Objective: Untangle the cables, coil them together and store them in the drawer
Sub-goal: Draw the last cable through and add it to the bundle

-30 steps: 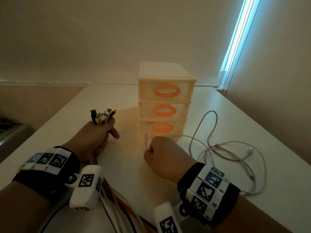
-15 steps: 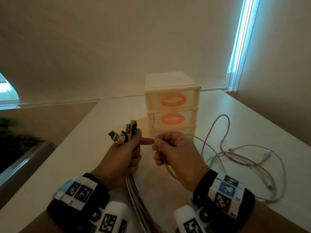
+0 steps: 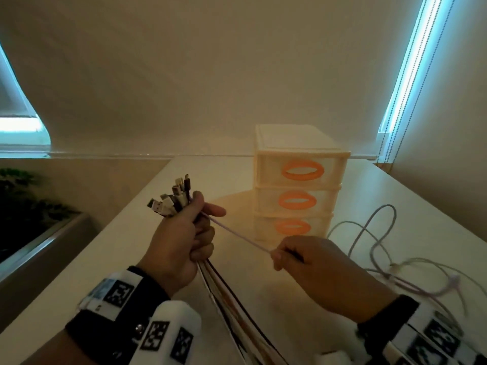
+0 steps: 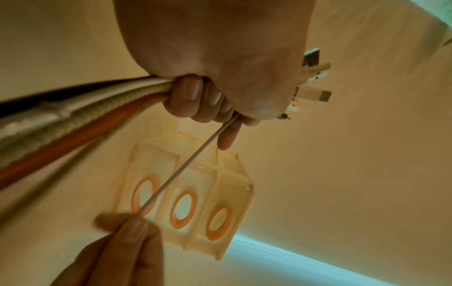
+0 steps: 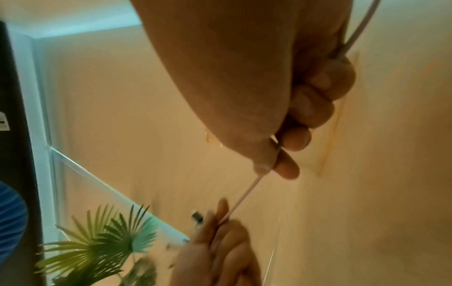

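My left hand [image 3: 181, 233] is raised above the table and grips a bundle of cables [image 3: 232, 306], their plugs [image 3: 171, 201] fanning out above the fist. A thin pale cable [image 3: 237, 234] runs taut from that fist to my right hand [image 3: 303, 264], which pinches it between thumb and forefinger. In the left wrist view my left hand [image 4: 215, 108] curls round the thick braided and orange cables [image 4: 97, 110], and the thin cable [image 4: 181, 170] crosses the drawer unit [image 4: 195, 197]. My right hand [image 5: 286, 147] pinches the cable [image 5: 247, 193] in the right wrist view. The rest of it lies looped [image 3: 382, 246] on the table.
A small three-drawer unit [image 3: 297, 185] with orange oval handles stands on the pale table [image 3: 395, 206], all drawers shut. A wall and a blind cord [image 3: 395, 101] are on the right. A dark planter [image 3: 31, 219] sits off the table's left edge.
My right hand has pulled away to the right and down from the left fist, drawing the thin cable taut between them. My head has tilted upward.
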